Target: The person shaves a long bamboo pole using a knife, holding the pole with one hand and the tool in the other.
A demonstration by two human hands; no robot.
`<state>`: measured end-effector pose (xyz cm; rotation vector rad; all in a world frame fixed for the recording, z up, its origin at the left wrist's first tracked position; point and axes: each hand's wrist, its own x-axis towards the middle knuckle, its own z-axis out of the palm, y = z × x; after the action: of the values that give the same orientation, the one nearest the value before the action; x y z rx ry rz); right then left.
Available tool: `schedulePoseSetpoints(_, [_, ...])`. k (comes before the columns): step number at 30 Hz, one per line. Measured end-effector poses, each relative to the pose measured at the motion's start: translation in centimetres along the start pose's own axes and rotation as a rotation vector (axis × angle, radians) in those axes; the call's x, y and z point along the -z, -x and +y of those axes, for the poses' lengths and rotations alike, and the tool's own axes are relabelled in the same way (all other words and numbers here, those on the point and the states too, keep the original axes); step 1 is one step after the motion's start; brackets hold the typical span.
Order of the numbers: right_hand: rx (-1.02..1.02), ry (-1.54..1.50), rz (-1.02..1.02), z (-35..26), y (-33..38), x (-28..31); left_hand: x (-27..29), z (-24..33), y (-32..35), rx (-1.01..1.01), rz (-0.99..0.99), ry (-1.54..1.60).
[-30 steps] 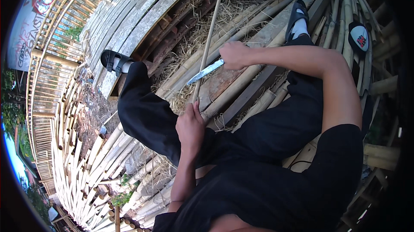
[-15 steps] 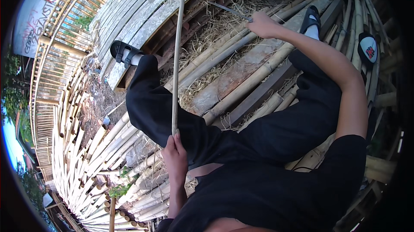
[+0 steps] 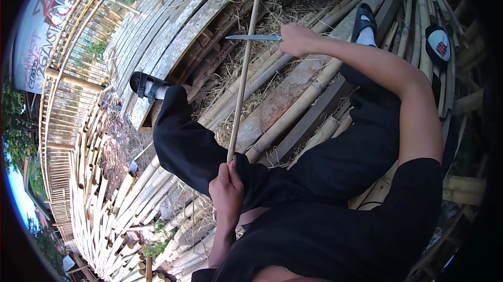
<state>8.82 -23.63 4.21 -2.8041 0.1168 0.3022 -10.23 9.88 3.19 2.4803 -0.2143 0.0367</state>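
Note:
My left hand (image 3: 227,183) is closed round the lower end of a long, thin bamboo strip (image 3: 243,83), close to my lap. The strip rises away from me, leaning a little to the right, and its far end passes out of the top of the picture. In my right hand (image 3: 298,40), stretched well forward, is a knife (image 3: 254,37) gripped by its handle, which the fingers hide. Its blade points left and crosses the strip's upper part; whether it touches the strip I cannot tell.
Bamboo poles (image 3: 298,106) and shavings (image 3: 277,17) lie beneath and between my legs. A wooden slat platform (image 3: 162,25) stands at the far left by my sandalled foot. Stacked bamboo (image 3: 110,214) fills the lower left, beside a bamboo fence (image 3: 55,140). A dark cap-like thing (image 3: 439,45) rests at right.
The knife has come left from beside the strip to cross it, its blade turned more level. The strip and my left hand have shifted right, and the strip now leans right.

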Motion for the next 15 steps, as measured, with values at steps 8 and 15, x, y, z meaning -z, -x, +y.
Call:
schedulePoseSetpoints(8, [-0.222, 0.224, 0.172, 11.4, -5.1, -0.7, 1.0, -1.1, 6.9, 0.153, -0.182, -0.066])
schedulePoseSetpoints(15, [-0.42, 0.317, 0.344, 19.0, -3.8, 6.8, 4.2, -5.6, 12.0, 0.389, -0.016, -0.014])
